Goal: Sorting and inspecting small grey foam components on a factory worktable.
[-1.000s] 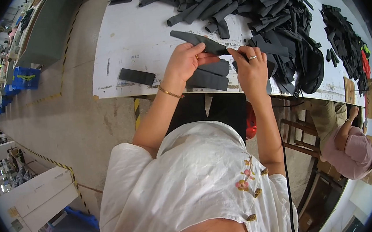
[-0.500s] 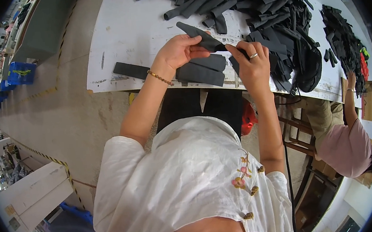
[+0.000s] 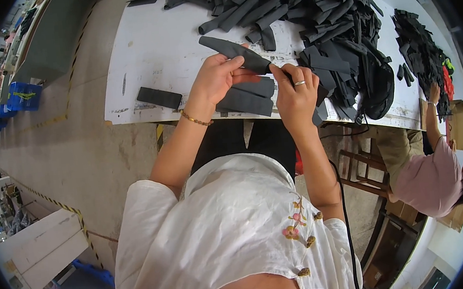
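- Your left hand (image 3: 216,80) is closed around a long dark grey foam strip (image 3: 234,52), thumb on top and fingers curled under it, holding it just above the near edge of the white worktop (image 3: 152,52).
- The strip runs from your left hand's grip up and away to the left, its free end pointing toward the far side of the worktop.
- Your right hand (image 3: 294,92), with a ring on one finger, pinches the strip's near end between thumb and fingertips; the two hands are close together, almost touching.
- Beneath your hands, a small stack of flat dark pieces (image 3: 246,96) lies at the near edge of the worktop.
- A single flat dark rectangle (image 3: 159,97) lies apart near the near-left corner.
- A big heap of dark strips (image 3: 307,5) covers the far and right part of the worktop.
- At the right end another person (image 3: 429,174) in a pink top reaches a hand to a second dark pile (image 3: 415,37).
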A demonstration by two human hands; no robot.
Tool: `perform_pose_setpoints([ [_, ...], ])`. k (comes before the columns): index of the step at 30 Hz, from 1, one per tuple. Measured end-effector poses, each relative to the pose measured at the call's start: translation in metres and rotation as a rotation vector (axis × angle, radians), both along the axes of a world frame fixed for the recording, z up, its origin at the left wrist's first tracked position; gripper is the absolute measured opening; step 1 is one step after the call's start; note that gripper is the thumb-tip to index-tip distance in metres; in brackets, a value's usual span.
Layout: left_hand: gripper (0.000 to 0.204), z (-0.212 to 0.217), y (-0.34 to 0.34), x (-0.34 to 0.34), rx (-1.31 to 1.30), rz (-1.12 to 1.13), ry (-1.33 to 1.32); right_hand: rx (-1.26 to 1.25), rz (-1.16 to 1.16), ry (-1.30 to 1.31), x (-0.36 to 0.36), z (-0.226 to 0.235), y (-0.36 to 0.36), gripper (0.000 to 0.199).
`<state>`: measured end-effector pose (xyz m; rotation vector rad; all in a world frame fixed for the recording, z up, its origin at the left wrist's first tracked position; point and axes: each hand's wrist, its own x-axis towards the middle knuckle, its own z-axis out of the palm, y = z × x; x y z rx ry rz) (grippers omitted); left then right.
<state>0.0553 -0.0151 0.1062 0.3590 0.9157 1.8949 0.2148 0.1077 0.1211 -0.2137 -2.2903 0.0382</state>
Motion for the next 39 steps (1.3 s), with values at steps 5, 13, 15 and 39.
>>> perform_pose_setpoints([
  [5, 0.047, 0.007, 0.002, 0.020, 0.062, 0.118, 0.108, -0.280, 0.052, 0.018, -0.002, -0.004, -0.011, 0.042],
  [13, 0.023, -0.010, 0.029, 0.050, 0.237, 0.206, 0.055, -0.370, 0.152, 0.093, -0.017, -0.018, -0.030, 0.036],
  [15, 0.022, -0.006, 0.024, 0.048, 0.194, 0.200, 0.050, -0.372, 0.172, 0.085, -0.018, -0.016, -0.031, 0.036],
  [39, 0.020, -0.013, 0.013, 0.061, 0.187, 0.240, -0.080, -0.677, 0.225, -0.213, 0.000, -0.010, -0.026, 0.015],
])
